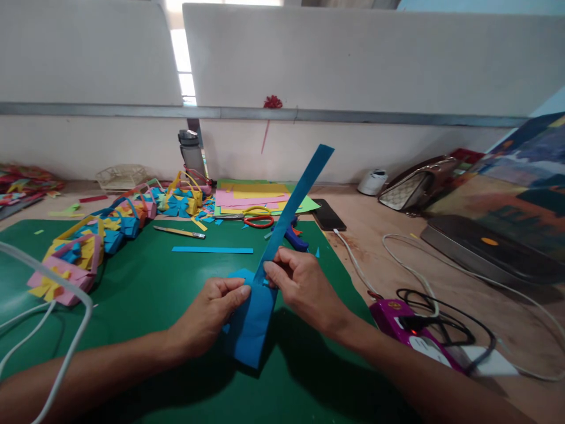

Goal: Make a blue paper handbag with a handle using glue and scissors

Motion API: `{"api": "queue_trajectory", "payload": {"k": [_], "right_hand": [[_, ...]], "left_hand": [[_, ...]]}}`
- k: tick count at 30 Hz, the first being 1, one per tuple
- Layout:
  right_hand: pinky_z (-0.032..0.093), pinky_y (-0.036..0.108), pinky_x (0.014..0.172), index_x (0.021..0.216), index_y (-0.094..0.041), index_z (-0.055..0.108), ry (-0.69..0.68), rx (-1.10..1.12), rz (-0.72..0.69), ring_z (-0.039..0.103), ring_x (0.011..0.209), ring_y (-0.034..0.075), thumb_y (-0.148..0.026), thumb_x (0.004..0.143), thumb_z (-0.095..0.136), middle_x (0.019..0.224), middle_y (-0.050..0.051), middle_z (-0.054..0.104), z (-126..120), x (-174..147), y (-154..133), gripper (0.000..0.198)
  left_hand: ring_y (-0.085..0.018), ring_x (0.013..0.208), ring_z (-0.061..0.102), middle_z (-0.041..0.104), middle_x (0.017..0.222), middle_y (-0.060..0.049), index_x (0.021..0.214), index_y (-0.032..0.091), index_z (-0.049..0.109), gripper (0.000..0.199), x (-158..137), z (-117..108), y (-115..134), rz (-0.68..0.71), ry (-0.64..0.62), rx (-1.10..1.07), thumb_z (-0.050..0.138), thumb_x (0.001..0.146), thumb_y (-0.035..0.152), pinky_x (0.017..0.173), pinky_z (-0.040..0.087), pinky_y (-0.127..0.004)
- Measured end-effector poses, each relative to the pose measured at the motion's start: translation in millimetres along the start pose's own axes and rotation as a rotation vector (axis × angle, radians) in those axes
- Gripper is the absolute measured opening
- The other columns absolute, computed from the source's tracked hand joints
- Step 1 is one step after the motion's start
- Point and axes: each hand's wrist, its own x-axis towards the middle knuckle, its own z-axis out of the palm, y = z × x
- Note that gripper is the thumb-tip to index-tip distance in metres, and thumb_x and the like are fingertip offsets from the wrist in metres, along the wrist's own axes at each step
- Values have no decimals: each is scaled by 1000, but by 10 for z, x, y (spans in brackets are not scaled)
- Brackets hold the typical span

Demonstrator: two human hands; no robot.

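Between my hands is a folded blue paper piece, held above the green mat. My left hand pinches its upper left edge between thumb and fingers. A long blue paper strip slants up and to the right from the top of that piece. My right hand grips the strip's lower end with thumb and curled fingers, close to where strip and folded piece meet. Whether the two are joined there I cannot tell. A second blue strip lies flat on the mat beyond my left hand.
Small paper baskets stand in a row at left, with a white cable in front. Behind are scissors, a paper cutter, coloured sheets and a phone. A purple power strip with cables lies right.
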Motion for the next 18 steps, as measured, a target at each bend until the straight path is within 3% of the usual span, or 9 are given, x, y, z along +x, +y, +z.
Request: {"api": "queue_trajectory", "payload": {"k": [18], "right_hand": [[33, 22, 47, 54, -19, 43, -4, -44, -19, 46, 48, 9, -18, 79, 47, 50, -3, 52, 20, 2, 11, 26]], "left_hand": [[-4, 41, 30, 40, 49, 7, 65, 14, 53, 36, -16, 58, 17, -64, 62, -101, 64, 72, 48, 41, 19, -19]]}}
